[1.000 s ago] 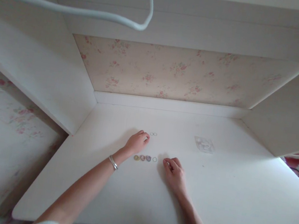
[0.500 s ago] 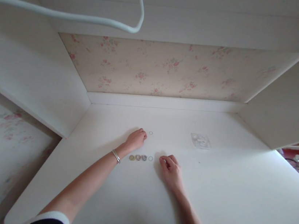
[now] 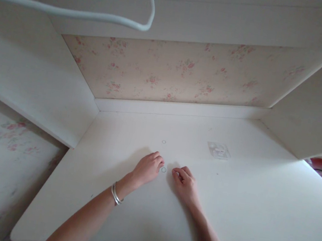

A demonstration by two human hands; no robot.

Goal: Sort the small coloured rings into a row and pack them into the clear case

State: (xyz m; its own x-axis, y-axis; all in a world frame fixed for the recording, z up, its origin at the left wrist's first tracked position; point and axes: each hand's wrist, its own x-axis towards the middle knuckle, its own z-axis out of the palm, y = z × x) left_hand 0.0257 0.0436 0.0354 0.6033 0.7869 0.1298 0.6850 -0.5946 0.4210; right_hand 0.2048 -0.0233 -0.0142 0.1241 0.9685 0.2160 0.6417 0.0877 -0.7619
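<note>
My left hand (image 3: pixel 148 168) rests on the white desk (image 3: pixel 142 220) with its fingers curled together, fingertips beside a small clear ring (image 3: pixel 163 170). Whatever those fingers pinch is hidden. The hand covers the spot where a row of coloured rings lay. A silver bangle (image 3: pixel 116 194) sits on that wrist. My right hand (image 3: pixel 186 183) lies just right of the ring, fingers curled in, nothing visible in them. Another tiny clear ring (image 3: pixel 163 141) lies alone farther back.
A small clear plastic bag (image 3: pixel 218 150) lies at the back right of the desk. White cabinet walls enclose the desk on both sides, with a floral back panel (image 3: pixel 179 73) behind. A white cable (image 3: pixel 74 13) hangs overhead.
One of the two far rings disappeared as my left hand closed by them. That hand then drew back toward me and now covers the row of coloured rings. My right hand stayed put.
</note>
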